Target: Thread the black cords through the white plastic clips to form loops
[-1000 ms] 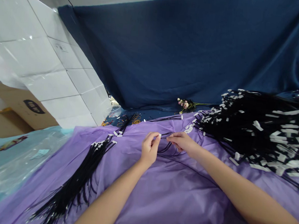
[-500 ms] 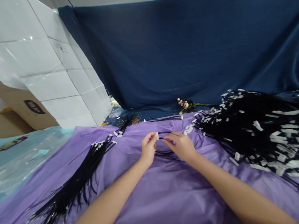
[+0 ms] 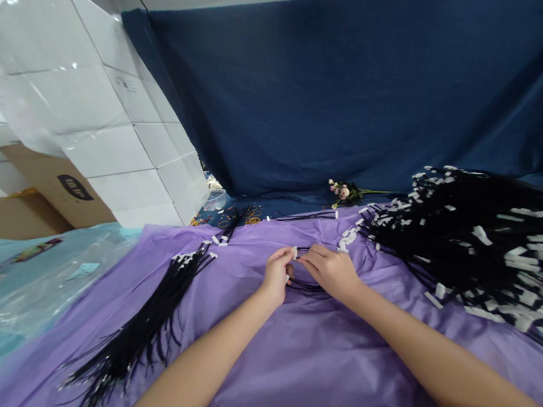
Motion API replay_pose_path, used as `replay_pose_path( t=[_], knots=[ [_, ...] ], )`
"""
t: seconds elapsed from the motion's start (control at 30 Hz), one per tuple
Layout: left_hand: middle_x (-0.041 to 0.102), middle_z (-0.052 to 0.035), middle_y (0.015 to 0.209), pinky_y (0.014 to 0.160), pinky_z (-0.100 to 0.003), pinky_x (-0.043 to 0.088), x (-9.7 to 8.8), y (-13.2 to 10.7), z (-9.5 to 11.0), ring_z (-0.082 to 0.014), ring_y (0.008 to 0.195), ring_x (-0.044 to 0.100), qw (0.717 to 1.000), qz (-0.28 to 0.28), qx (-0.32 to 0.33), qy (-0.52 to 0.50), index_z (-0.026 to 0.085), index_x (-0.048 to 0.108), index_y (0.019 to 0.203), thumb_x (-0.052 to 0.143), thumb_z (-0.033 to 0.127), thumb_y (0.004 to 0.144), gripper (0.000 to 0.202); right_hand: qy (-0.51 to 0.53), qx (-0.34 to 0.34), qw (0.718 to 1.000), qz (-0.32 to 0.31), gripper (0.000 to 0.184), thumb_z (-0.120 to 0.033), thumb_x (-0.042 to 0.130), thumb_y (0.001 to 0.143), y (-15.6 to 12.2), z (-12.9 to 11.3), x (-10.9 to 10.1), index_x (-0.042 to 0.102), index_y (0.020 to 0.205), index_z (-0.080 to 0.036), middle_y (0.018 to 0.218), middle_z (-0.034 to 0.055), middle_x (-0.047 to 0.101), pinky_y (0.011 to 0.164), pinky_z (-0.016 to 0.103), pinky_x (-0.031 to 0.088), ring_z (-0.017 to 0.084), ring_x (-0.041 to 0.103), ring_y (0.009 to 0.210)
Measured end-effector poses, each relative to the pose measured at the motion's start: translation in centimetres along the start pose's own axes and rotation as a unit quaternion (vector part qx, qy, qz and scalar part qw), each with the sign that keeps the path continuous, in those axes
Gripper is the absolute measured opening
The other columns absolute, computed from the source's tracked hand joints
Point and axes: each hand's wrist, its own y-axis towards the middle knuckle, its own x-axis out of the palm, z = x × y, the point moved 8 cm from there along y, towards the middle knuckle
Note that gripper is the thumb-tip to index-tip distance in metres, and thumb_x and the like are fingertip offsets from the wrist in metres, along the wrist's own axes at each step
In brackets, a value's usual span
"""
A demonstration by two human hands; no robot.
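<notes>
Between finger and thumb, my left hand pinches a small white tab at the end of thin black cords. My right hand is closed on the black cords just right of that tab, its fingertips almost meeting the left ones. More black cords run below both hands, with another white tab by my left palm. To the left lies a long bundle of black cords with white tabs at its upper end. A large heap of white-tabbed black cords spreads out on the right.
Purple cloth covers the work surface. Behind it hangs a dark blue curtain, with a small flower sprig at its foot. White boxes in plastic film are stacked at left, near an open brown carton.
The whole view has shifted slightly, so everything sits a little further right. My right fingertips have come closer to the white tab in my left hand.
</notes>
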Motion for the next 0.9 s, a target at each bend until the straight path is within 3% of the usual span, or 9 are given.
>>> replay_pose_path(
  t=[0.9],
  knots=[
    [0.034,0.0078,0.038,0.039,-0.023,0.015,0.6,-0.6,-0.5,-0.0064,0.034,0.028,0.999,-0.036,-0.027,-0.014,0.018,0.056,0.064,0.073,0.043,0.062,0.030,-0.050,-0.016,0.996,-0.074,0.025,-0.022,0.047,0.095,-0.1,-1.4,0.2,0.071,0.092,-0.018,0.084,0.0050,0.070,0.051,0.029,0.019,0.012,0.055,0.056]
  ],
)
